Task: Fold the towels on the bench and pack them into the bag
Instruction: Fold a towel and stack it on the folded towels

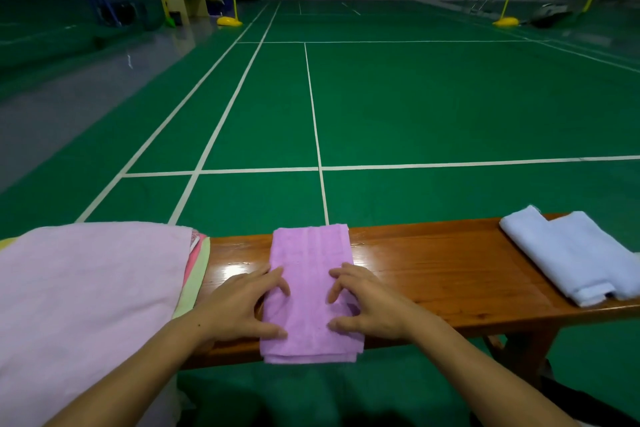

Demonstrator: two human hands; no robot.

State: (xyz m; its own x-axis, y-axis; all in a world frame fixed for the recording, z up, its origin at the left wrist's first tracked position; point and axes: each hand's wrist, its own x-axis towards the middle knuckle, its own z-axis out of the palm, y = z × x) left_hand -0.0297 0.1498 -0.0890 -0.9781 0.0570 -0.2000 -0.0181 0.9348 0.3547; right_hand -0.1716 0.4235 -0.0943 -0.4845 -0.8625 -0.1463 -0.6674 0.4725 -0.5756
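- A folded purple towel point(310, 284) lay across the middle of the wooden bench point(433, 263), its near edge hanging just over the bench's front lip, with several layers showing at that edge.
- The left hand point(239, 305) rested on the purple towel's left edge, fingers bent with the tips pressed into the cloth and the thumb lying along the towel's near left side; no cloth was pinched between fingers and thumb.
- The right hand point(369, 302) mirrored it on the purple towel's right edge, fingers arched, tips down on the fabric, thumb flat near the front right corner.
- Both forearms reached in from the near side of the bench.
- To the left of the purple towel, apart from it, a pale pink towel point(86, 291) was spread over that end of the bench, on top of a stack whose pink and pale green edges point(195, 274) showed at its right side.
- To the right of the purple towel, well apart, a folded light blue towel point(571, 253) sat at the bench's far right end.
- Beyond the bench stretched a green court floor point(415, 97) with white lines.
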